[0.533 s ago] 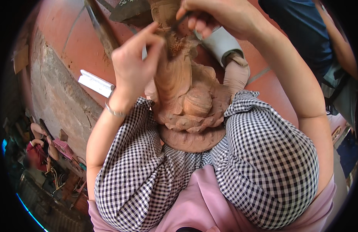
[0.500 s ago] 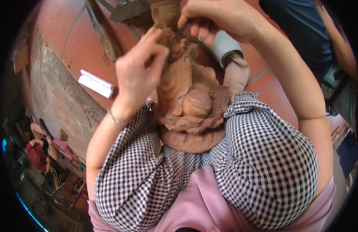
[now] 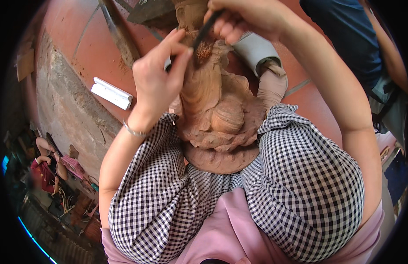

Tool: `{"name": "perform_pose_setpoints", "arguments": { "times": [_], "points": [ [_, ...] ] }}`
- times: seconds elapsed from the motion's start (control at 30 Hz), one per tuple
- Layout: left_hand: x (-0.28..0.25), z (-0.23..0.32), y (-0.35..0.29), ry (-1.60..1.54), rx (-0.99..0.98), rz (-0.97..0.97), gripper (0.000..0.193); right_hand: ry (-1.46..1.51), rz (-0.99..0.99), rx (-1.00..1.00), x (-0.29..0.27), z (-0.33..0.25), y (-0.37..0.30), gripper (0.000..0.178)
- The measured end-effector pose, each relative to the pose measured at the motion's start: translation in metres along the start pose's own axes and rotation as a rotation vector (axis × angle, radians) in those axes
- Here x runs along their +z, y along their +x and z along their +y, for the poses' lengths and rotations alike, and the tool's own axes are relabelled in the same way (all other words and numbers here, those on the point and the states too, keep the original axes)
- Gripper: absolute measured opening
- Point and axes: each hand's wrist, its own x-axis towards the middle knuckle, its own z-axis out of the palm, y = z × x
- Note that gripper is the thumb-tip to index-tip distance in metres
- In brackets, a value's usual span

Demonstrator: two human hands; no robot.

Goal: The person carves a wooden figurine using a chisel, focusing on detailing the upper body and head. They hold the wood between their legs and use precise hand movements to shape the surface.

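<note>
A carved reddish-brown wooden figure [image 3: 228, 119] with a round belly-like form and a petalled base lies between my knees, its upper part pointing away. My right hand [image 3: 234, 22] is closed on the upper end of a slim dark tool [image 3: 205, 30], flat like a blade or file; its exact kind is unclear. The tool slants down to crumbly shavings [image 3: 204, 52] on the figure's upper part. My left hand [image 3: 160, 72] is at the tool's lower end, its thumb tip against it; its other fingers are partly hidden.
On the tiled floor to the left are a white folded paper strip [image 3: 111, 93] and a long wooden piece [image 3: 119, 33]. A dark block [image 3: 153, 13] stands at the far side. A grey cylindrical object [image 3: 258, 53] is right of the figure. Another person's dark-trousered leg [image 3: 345, 35] is at right.
My left hand, blurred and apart from the tool before, has come to its lower end. The tool now shows more of its length. The figure keeps nearly the same place.
</note>
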Motion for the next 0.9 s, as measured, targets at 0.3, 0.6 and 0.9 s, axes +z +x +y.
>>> {"name": "perform_pose_setpoints", "arguments": {
  "times": [0.3, 0.6, 0.9],
  "points": [
    [0.000, -0.002, 0.006, -0.107, 0.016, -0.014, 0.008, -0.064, 0.060, -0.031, -0.008, -0.011, 0.008, 0.031],
    [0.001, -0.038, 0.015, -0.459, -0.276, 0.136, 0.025, 0.168, 0.094, -0.208, -0.011, -0.006, 0.006, 0.045],
    [0.011, -0.024, -0.054, -0.692, -0.267, -0.226, 0.098, 0.259, 0.075, -0.195, -0.044, 0.009, -0.009, 0.020]
  ]
}}
